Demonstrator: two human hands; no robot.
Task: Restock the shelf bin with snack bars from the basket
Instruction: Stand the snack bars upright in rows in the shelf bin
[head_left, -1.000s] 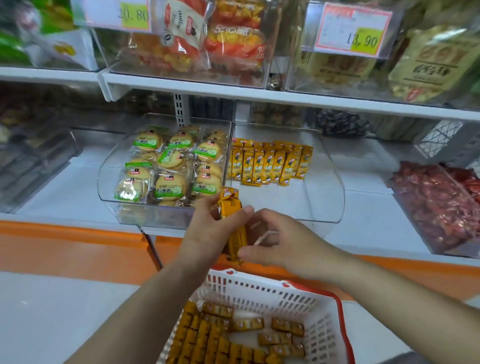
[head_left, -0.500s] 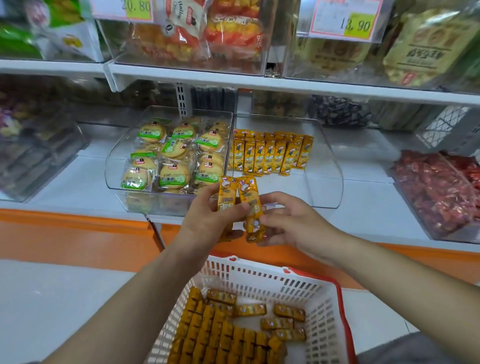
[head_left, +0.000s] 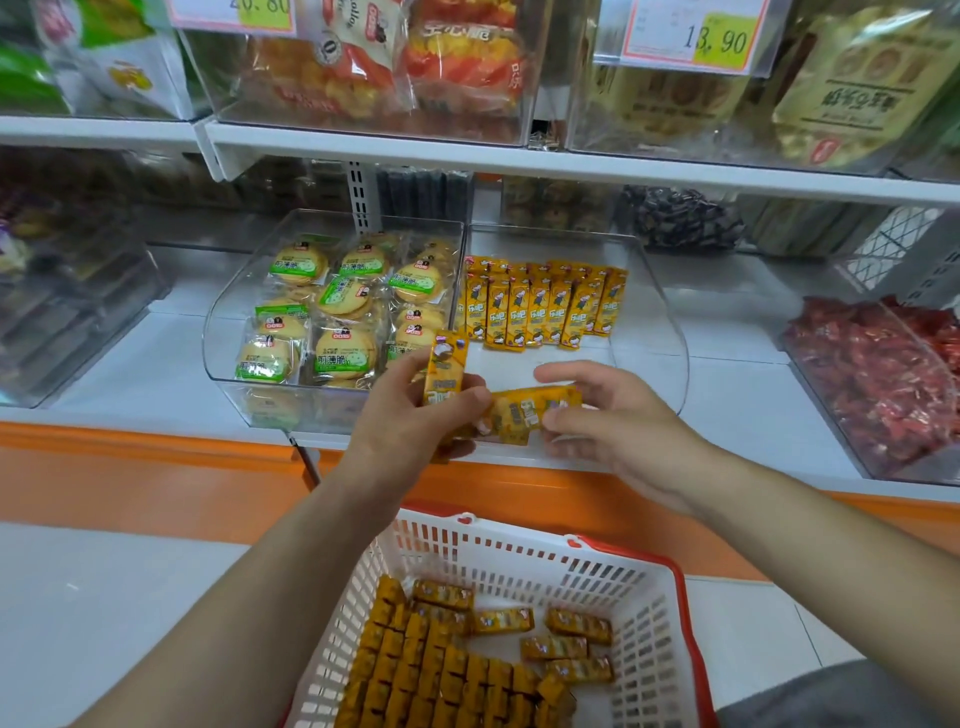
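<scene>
Tipping from upright half a second ago, one bar (head_left: 530, 413) now lies sideways, pinched by the right hand (head_left: 618, 421), while the left hand (head_left: 410, 421) grips a second bar (head_left: 445, 369) upright; the hands hide part of the front of the bin (head_left: 671, 338). A row (head_left: 540, 306) of bars stands at the bin's back, cookies (head_left: 332, 312) left of it, red sweets (head_left: 872, 374) right. Below the bin sits the basket (head_left: 519, 566) of bars, before the white shelf (head_left: 130, 374) with its orange edge.

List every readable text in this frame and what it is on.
"13.90": right price tag, upper shelf.
"乐吧": snack bars in the shelf bin.
"20.80", top cropped: left price tag.
Too blurred to read: biscuit packs, upper bags, held bars.
</scene>
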